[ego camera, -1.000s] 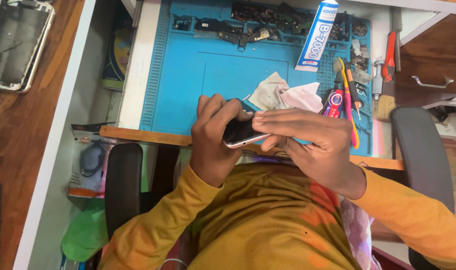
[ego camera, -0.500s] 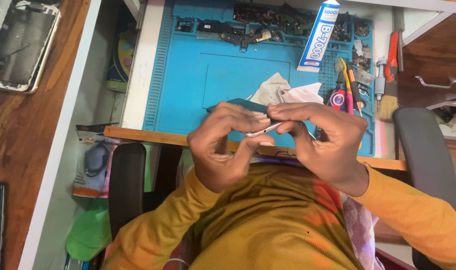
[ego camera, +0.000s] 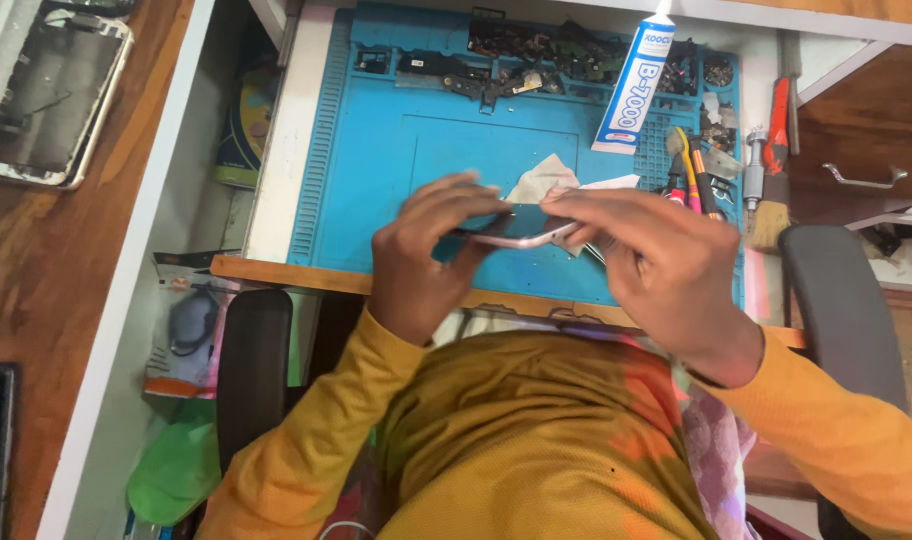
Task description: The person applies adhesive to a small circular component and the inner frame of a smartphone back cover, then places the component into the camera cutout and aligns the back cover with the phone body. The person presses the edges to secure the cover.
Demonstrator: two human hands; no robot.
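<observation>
1. Yellow sleeves (ego camera: pixel 306 450) are closest to the camera, with the dark arms of a chair (ego camera: pixel 254 370) on both sides.
2. Past them, the left hand (ego camera: pixel 426 265) and the right hand (ego camera: pixel 656 270) come together over the near edge of the desk.
3. Both hands hold one phone (ego camera: pixel 521 232) between them. It is thin and lies almost flat, so mostly its pale side edge shows.
4. The left fingers curl over one end of the phone. The right fingers press on top of the other end. Both grips are tight on it.
5. Under the hands is a blue work mat (ego camera: pixel 396 170) on the desk.
6. Just behind the phone lies a crumpled white cloth (ego camera: pixel 541 183).
7. To the right of the mat are small tools, with a brush (ego camera: pixel 769 215) beside them.
8. Farther back lies a white glue tube (ego camera: pixel 633 85), and small dark parts (ego camera: pixel 536 55) sit in the mat's far trays.
9. Far off to the left, an opened phone (ego camera: pixel 51 100) rests on a brown wood top.
</observation>
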